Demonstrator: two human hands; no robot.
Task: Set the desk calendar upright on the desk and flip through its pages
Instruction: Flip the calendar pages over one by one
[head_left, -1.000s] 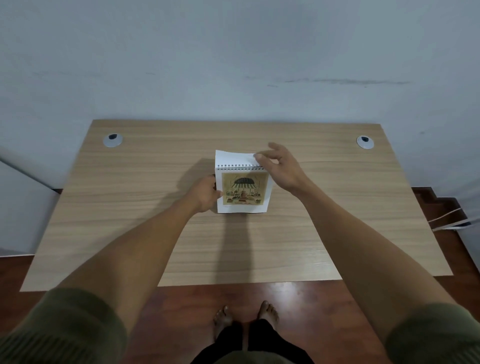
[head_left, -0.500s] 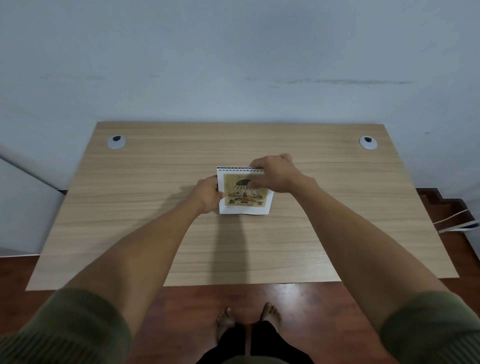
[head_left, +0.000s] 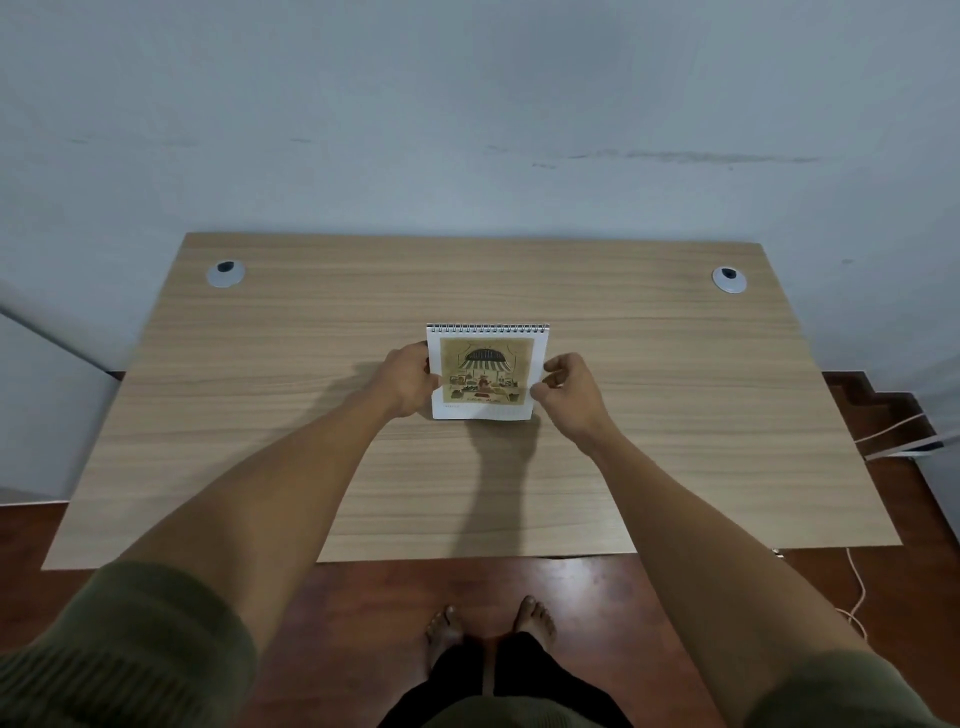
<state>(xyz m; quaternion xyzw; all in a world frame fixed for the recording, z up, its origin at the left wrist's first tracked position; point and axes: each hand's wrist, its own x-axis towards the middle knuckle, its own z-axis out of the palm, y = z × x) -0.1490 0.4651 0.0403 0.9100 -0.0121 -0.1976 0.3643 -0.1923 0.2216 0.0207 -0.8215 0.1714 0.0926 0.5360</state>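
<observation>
A small spiral-bound desk calendar (head_left: 487, 370) stands upright at the middle of the wooden desk (head_left: 675, 415), its front page showing a brown illustration of a market stall. My left hand (head_left: 408, 379) grips its left edge. At its right edge, my right hand (head_left: 569, 391) pinches the lower corner of the front page between thumb and fingers. The spiral binding runs along the top.
Two grey cable grommets sit in the desk's far corners, one at the left (head_left: 225, 273) and one at the right (head_left: 729, 279). A pale wall stands right behind the desk. A white cable (head_left: 857, 587) lies on the red floor at the right. My bare feet show below the front edge.
A page went over the top of the binding. My right hand came down from the spiral binding to the lower right corner of the front page. My left hand stayed on the left edge.
</observation>
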